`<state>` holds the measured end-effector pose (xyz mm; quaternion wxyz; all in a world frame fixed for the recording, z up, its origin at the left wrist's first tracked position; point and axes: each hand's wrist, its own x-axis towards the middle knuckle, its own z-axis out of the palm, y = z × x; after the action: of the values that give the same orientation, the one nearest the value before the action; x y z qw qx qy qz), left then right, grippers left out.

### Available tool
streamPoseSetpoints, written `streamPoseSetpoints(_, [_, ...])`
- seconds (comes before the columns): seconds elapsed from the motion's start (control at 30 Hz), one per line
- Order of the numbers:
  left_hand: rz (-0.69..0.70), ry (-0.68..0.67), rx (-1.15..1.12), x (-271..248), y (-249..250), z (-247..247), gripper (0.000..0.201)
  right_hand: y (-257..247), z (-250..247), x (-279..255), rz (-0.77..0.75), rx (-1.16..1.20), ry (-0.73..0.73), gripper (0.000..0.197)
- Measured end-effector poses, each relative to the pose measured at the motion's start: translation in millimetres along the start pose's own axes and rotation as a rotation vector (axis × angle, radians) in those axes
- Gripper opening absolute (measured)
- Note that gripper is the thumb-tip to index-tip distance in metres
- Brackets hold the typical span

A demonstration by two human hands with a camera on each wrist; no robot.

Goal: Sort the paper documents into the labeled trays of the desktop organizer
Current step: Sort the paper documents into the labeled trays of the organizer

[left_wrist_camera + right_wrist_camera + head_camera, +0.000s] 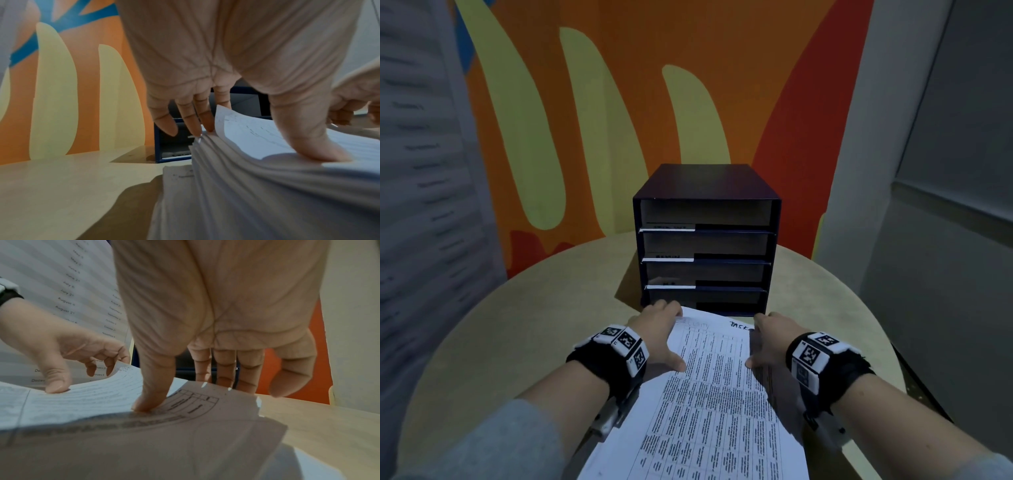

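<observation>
At the frame's bottom centre, the left hand (661, 334) and right hand (768, 342) pinch the paper stack (709, 394) by its edges, likely squaring it before the organizer (705, 240).

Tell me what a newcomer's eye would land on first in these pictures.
First, the stack of printed papers lying on the round table, gripped at its far corners by the left hand and the right hand, thumbs pressing on the top sheet. Just behind stands the dark blue desktop organizer, its four trays looking empty, with white label strips. Behind that, a vivid orange and yellow mural fills the wall.
</observation>
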<state>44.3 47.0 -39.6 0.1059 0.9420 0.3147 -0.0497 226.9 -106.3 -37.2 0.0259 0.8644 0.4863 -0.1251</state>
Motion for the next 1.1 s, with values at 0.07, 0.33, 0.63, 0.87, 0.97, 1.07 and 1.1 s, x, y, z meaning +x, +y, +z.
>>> streamPoseSetpoints(0.07, [-0.001,-0.027,-0.058,-1.4,-1.7,-1.9,0.100,0.4,-0.4,-1.0,-0.006,0.029,0.001,0.076])
streamPoseSetpoints(0.33, [-0.018,-0.226,-0.326,-3.6,-12.6,-3.4,0.108,15.4,4.3,-2.9,-0.055,0.273,-0.058,0.053])
streamPoseSetpoints(0.63, [0.061,-0.169,-0.192,-15.4,-4.9,10.9,0.101,20.4,4.9,-14.0,-0.103,0.235,-0.112,0.048])
streamPoseSetpoints(0.87, [0.114,0.204,-0.166,-28.6,4.9,5.7,0.029,15.3,-0.8,-10.3,-0.100,0.046,0.137,0.030])
streamPoseSetpoints(0.97, [0.104,0.293,-0.273,-33.2,5.2,-4.8,0.008,18.2,-15.4,-15.3,-0.121,0.228,0.166,0.025])
streamPoseSetpoints(1.07, [0.073,0.331,-0.472,-35.6,-0.7,-18.4,0.010,26.9,-27.9,-21.9,-0.090,0.562,0.240,0.021])
streamPoseSetpoints(1.1, [0.065,0.382,-0.531,-36.2,-2.9,-22.2,0.010,30.1,-29.0,-23.2,-0.067,0.710,0.259,0.020])
